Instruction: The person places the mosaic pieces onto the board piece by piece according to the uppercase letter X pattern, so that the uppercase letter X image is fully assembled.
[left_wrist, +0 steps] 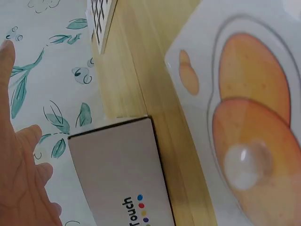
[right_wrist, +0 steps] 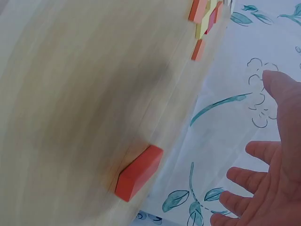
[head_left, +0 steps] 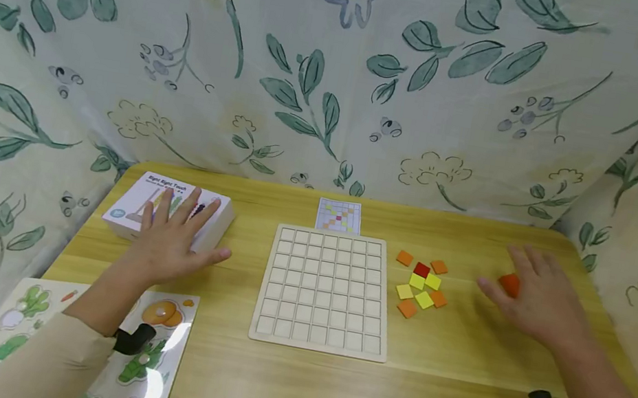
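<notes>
My left hand (head_left: 170, 245) is spread above a white box (head_left: 215, 224) with "Right Right Touch" printed on it; its fingers hold nothing. At the right, my right hand (head_left: 541, 300) hovers with fingers extended over an orange-red block (right_wrist: 139, 173) on the table, apart from it in the right wrist view. Between the hands lies a pale square grid board (head_left: 326, 290). A small pattern card (head_left: 338, 216) touches or nearly touches its far edge. Just right of the board are several loose square tiles: orange tiles (head_left: 407, 308), yellow tiles (head_left: 424, 300) and one red tile (head_left: 422, 269).
A glossy sheet with vegetable pictures (head_left: 180, 344) covers the table's near left, under my left forearm. The wooden table (head_left: 275, 394) ends at the back against a floral cloth (head_left: 312, 86), which also hangs at both sides. Dark straps are on both wrists.
</notes>
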